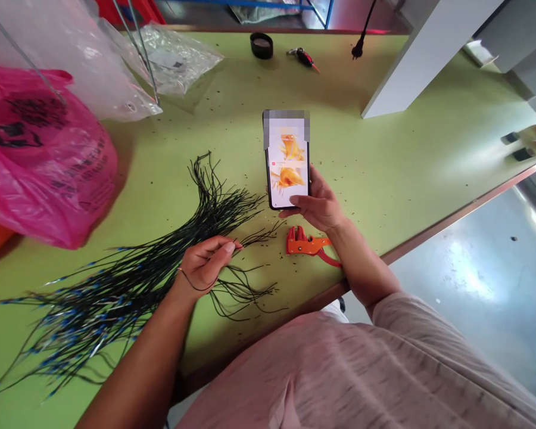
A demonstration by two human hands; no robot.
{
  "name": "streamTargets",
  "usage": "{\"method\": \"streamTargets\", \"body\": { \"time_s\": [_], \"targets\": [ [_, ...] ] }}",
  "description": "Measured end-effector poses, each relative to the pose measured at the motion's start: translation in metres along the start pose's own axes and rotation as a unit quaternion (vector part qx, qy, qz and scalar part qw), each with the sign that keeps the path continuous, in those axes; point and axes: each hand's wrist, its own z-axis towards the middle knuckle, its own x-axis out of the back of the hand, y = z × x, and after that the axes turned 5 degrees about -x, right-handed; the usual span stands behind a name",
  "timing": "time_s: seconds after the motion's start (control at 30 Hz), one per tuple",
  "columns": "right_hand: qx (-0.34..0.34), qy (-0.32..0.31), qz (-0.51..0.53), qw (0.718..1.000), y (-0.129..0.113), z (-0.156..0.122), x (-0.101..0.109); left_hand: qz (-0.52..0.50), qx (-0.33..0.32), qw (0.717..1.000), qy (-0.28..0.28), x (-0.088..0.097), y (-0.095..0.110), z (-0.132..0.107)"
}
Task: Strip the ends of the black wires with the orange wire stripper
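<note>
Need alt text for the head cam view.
A person's right hand holds a smartphone over a green workbench, while the left hand pinches strands from a bundle of black wires with blue crimped ends. An orange wire stripper lies near the right wrist; a pink plastic bag sits at far left.

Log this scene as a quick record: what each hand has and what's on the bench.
Left hand: pinching strands of a bundle of black wires with blue ends
Right hand: holding a smartphone
Nearest tool: orange wire stripper, just below the right hand
Surface: green workbench, scattered with small dark bits
Also there: pink plastic bag
</note>
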Motion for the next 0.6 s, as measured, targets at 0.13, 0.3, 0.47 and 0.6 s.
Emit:
{"method": "streamTargets", "body": {
  "time_s": [0.13, 0.3, 0.47, 0.6],
  "targets": [
    [0.011, 0.002, -0.013, 1.0, 0.0056, 0.0022, 0.0018, 0.014, 0.003, 1.0, 0.003, -0.0009, 0.0044, 0.0003],
    [0.025, 0.007, -0.025, 0.999, 0.0089, 0.0029, 0.0023, 0.013, 0.002, 1.0, 0.004, -0.0018, 0.0062, 0.0003],
    [0.024, 0.019, -0.04, 0.999, 0.009, 0.0023, 0.0016, 0.017, 0.003, 1.0, 0.01, -0.004, 0.0082, -0.001],
    [0.029, 0.017, -0.051, 0.998, 0.0097, 0.0022, 0.0012, 0.029, -0.004, 1.0, 0.009, -0.0047, 0.0095, -0.0009]
  ]
}}
